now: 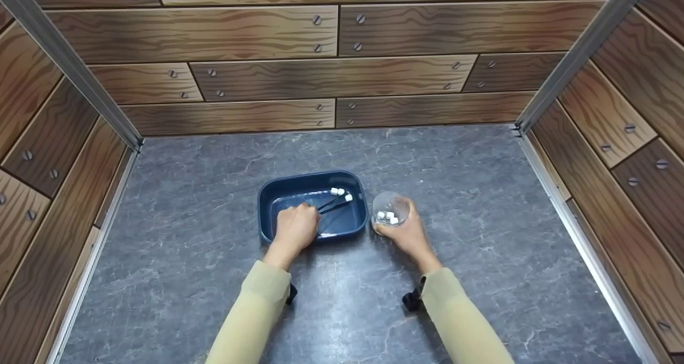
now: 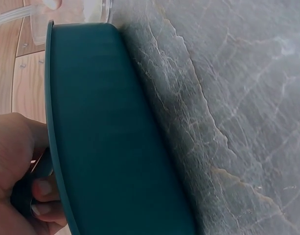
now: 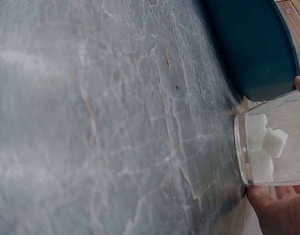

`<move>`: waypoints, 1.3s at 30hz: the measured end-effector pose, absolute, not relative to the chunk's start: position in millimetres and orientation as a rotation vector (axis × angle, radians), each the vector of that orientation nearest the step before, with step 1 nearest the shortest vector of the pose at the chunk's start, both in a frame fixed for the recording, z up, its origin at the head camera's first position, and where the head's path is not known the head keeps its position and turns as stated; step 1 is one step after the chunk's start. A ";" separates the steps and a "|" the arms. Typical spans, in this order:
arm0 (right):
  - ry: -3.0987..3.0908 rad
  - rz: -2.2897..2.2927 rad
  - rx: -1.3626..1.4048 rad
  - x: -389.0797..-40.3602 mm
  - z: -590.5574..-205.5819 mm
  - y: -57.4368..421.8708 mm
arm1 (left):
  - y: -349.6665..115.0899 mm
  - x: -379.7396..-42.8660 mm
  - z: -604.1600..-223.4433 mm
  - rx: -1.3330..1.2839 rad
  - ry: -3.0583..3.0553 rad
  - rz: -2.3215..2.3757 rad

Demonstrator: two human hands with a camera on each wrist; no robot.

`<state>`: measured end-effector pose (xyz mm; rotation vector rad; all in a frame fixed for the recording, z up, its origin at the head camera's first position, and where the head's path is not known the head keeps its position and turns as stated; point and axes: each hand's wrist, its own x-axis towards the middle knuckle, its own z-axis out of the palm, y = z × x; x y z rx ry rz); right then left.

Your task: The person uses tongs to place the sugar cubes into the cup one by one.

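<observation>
My left hand (image 1: 298, 226) holds a pair of dark tongs (image 1: 332, 206) over a dark blue basin (image 1: 270, 187). The tongs' two thin arms reach toward small white cubes (image 1: 334, 191) at the basin's right side; whether they pinch one I cannot tell. In the left wrist view, fingers curl round the black tongs handle (image 2: 23, 193) beside the basin's rim. Just right of the basin, my right hand (image 1: 410, 232) grips a clear cup (image 1: 391, 199). Several white cubes (image 3: 274, 142) lie at the cup's bottom, which appears to stand on the floor.
A grey marbled surface (image 1: 214, 294) lies under everything. Wood-patterned walls (image 1: 267, 78) rise at the back and both sides, with metal posts (image 1: 569, 59) at the corners. Black straps (image 1: 412, 300) sit on the wrists.
</observation>
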<state>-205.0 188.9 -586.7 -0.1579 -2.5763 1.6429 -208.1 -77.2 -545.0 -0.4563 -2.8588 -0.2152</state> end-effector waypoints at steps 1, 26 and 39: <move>-2.577 1.644 -0.159 -205.1 -586.6 188.9 | -77.0 -208.3 -545.1 -0.459 -2.858 -0.214; -2.550 1.669 -0.142 -204.6 -587.7 189.9 | -70.2 -211.7 -547.7 -0.461 -2.888 -0.219; -2.557 1.694 -0.151 -204.5 -586.0 189.2 | -72.6 -205.5 -546.8 -0.457 -2.842 -0.200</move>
